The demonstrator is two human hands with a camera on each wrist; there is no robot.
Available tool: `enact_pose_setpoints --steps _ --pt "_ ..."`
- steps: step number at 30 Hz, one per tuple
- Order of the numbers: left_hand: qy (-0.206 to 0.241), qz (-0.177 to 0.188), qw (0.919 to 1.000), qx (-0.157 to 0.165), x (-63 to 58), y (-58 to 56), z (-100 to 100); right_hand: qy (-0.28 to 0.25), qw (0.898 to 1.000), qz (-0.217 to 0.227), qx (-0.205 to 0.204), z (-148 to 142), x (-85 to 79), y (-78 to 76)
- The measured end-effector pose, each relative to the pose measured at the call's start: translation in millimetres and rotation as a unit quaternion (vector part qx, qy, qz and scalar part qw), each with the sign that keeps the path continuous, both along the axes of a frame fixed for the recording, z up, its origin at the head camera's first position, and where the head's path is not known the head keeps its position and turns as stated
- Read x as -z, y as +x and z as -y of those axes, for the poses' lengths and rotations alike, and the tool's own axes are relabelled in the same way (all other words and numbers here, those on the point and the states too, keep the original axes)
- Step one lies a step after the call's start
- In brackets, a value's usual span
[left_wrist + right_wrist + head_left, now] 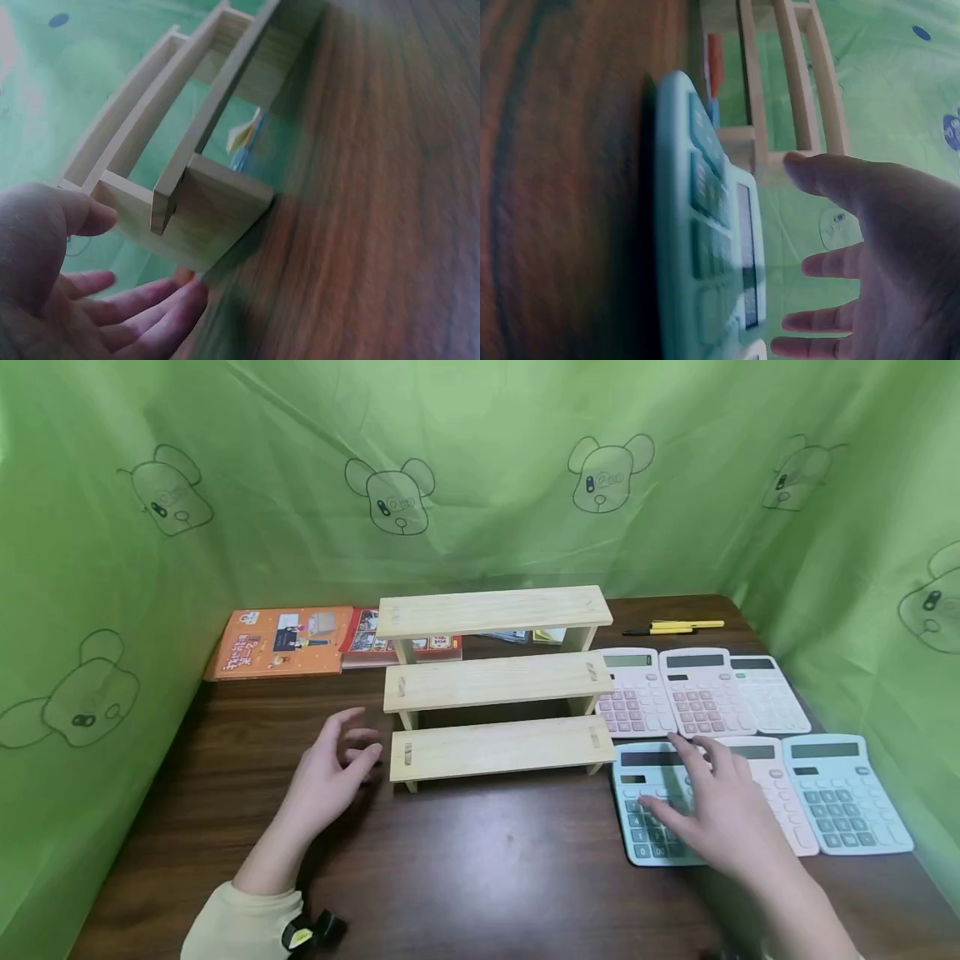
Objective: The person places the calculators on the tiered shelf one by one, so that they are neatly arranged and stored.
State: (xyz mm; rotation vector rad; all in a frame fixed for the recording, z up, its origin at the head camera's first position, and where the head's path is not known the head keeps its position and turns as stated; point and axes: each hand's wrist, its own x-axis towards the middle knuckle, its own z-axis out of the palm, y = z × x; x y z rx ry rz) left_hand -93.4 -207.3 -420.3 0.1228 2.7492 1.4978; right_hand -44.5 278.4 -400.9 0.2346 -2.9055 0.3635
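Note:
A three-step wooden rack [495, 681] stands in the middle of the table. My left hand [330, 772] is just left of its lowest step, fingers loosely bent and holding nothing. In the left wrist view the thumb and fingers [154, 311] are spread beside the rack's side panel [217, 206]. Over the front-row calculators hovers my right hand [712, 802], fingers spread and nothing in them. Beneath it lies a blue-green calculator [637, 852], partly hidden by the hand. The right wrist view has this calculator [671, 217] side-on, with the thumb above it.
A pink calculator [798, 827] and another blue-green one [840, 802] fill the front row. Pink calculators [630, 693] and a white one [772, 693] lie behind. Yellow pens [686, 624] are at the back right. An orange book [277, 643] and a red book [367, 639] lie back left. Green curtains surround the table.

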Motion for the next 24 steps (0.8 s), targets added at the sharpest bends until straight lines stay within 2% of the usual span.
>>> enact_pose_setpoints --steps 2,4,6,10,13,16,19,24 --pt "0.093 0.065 0.9933 0.022 5.2 -8.1 -3 0.013 1.0 0.018 0.005 3 2.4 2.6" --pt "0.153 0.116 0.9806 0.038 10.1 -13.9 -5 0.025 0.999 0.035 0.009 7 3.7 5.0" --pt "0.186 0.149 0.9697 0.051 14.5 -18.6 -6 0.035 0.998 0.051 0.012 12 4.2 6.4" --pt "0.215 0.182 0.956 0.082 21.3 -26.6 -10 0.046 0.997 0.062 0.019 22 5.7 5.6" --pt "0.233 0.193 0.9471 0.108 26.2 -30.5 -11 0.06 0.996 0.058 0.029 26 8.2 3.5" --pt "0.252 0.191 0.9413 0.119 30.5 -32.0 -9 0.065 0.996 0.061 0.03 29 11.7 1.6" --pt "0.266 0.171 0.9404 0.125 33.4 -31.8 -7 0.062 0.996 0.062 0.03 30 14.9 0.2" --pt "0.266 0.144 0.9435 0.136 35.1 -30.5 -5 0.048 0.997 0.053 0.034 36 16.3 0.3"
